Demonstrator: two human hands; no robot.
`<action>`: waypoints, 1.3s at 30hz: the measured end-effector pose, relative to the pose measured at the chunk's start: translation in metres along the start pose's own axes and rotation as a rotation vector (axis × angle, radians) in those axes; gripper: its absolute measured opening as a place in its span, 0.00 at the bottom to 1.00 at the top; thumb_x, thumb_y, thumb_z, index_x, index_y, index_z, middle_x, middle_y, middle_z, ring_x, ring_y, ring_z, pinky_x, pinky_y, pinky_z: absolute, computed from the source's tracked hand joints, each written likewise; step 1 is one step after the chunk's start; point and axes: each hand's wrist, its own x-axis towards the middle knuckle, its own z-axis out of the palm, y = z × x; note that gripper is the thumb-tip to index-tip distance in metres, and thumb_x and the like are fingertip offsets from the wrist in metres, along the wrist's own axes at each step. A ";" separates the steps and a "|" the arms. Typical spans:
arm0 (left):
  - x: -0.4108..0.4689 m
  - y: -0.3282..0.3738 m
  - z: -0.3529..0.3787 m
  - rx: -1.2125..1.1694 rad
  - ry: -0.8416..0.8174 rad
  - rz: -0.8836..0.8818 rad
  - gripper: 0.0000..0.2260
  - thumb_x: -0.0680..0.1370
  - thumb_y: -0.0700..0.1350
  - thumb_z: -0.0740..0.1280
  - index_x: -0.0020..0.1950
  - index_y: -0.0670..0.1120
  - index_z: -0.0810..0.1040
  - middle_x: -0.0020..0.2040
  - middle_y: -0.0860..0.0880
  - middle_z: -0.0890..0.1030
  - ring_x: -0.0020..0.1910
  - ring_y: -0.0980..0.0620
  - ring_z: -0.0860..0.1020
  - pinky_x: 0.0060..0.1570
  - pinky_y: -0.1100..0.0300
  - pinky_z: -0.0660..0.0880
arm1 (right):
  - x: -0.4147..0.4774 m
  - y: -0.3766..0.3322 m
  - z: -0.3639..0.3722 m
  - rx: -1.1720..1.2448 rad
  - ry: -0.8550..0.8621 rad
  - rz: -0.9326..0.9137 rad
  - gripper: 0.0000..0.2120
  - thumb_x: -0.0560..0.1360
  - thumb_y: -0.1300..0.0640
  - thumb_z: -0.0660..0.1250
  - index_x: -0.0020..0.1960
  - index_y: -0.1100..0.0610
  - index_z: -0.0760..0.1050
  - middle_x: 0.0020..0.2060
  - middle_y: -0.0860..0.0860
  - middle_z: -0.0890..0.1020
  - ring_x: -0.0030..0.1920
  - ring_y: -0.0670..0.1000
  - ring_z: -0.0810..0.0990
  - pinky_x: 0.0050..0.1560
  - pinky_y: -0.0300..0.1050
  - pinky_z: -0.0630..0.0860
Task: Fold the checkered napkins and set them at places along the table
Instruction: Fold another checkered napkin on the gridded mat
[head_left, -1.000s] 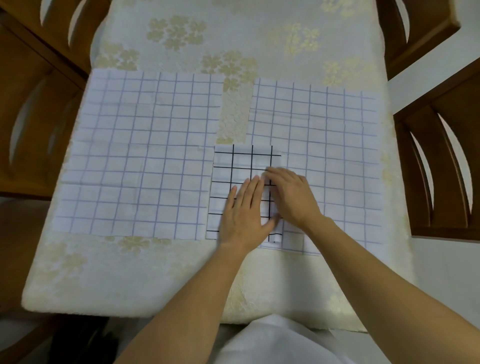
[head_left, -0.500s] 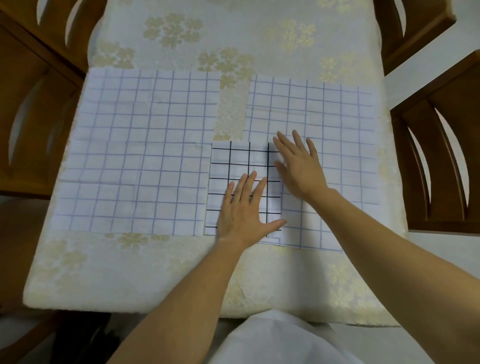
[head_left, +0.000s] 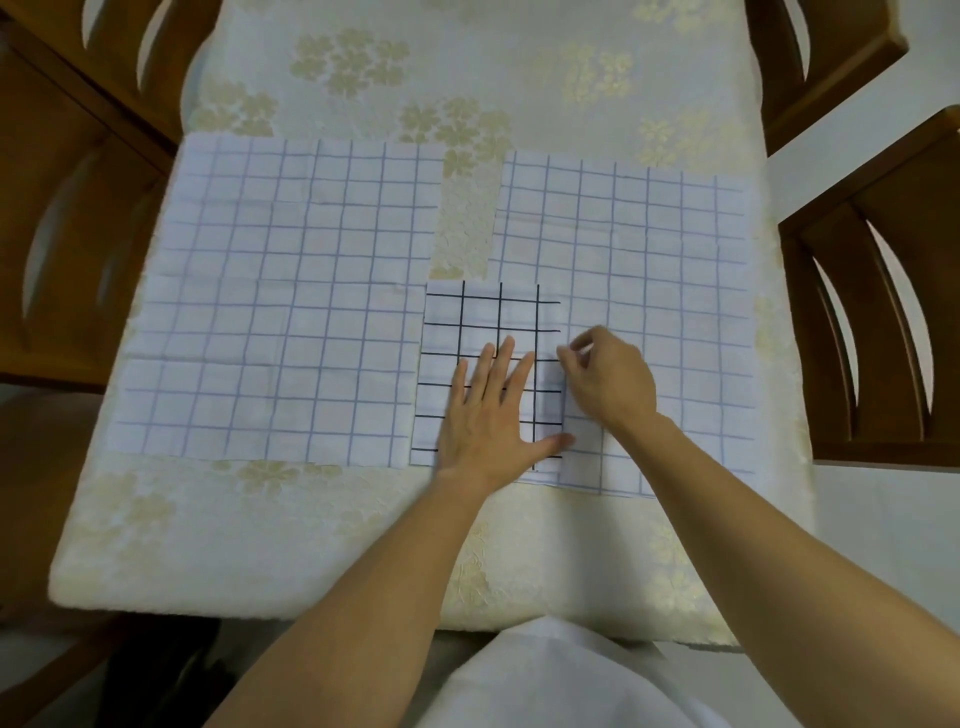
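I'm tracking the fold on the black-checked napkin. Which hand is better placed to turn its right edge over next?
Right. The right hand is pinching at the black-checked napkin's right edge, while the left hand lies flat on it, holding it down.

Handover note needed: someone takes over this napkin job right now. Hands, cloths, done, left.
Left hand: flat, fingers spread, pressing down the black-checked napkin.
Right hand: fingers pinched at that napkin's right edge, apparently gripping it.
Black-checked napkin: folded small, near centre of the table, overlapping the right blue-checked napkin.
Left blue-checked napkin: spread flat, untouched.
Done: black one partly folded.
Left: finish that fold, fold both blue ones, set all at places.
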 end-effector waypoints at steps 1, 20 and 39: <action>0.000 -0.001 -0.001 -0.055 0.008 0.004 0.49 0.72 0.80 0.46 0.84 0.51 0.43 0.83 0.50 0.37 0.81 0.52 0.34 0.80 0.45 0.37 | -0.007 0.001 0.002 0.001 -0.040 0.028 0.15 0.80 0.43 0.64 0.59 0.54 0.75 0.47 0.51 0.84 0.46 0.53 0.82 0.48 0.52 0.81; 0.111 0.013 -0.129 0.532 -0.271 0.606 0.06 0.82 0.51 0.65 0.58 0.54 0.79 0.62 0.52 0.80 0.73 0.50 0.68 0.80 0.45 0.42 | -0.017 0.008 -0.028 0.337 -0.342 -0.122 0.07 0.81 0.51 0.67 0.50 0.54 0.73 0.34 0.49 0.81 0.33 0.48 0.75 0.37 0.44 0.72; 0.119 -0.040 -0.188 -0.291 -0.211 0.095 0.10 0.77 0.58 0.72 0.51 0.54 0.84 0.52 0.49 0.83 0.53 0.49 0.79 0.51 0.51 0.77 | 0.018 0.046 -0.070 0.692 -0.232 0.090 0.07 0.77 0.54 0.74 0.51 0.57 0.84 0.41 0.48 0.84 0.36 0.40 0.78 0.37 0.34 0.74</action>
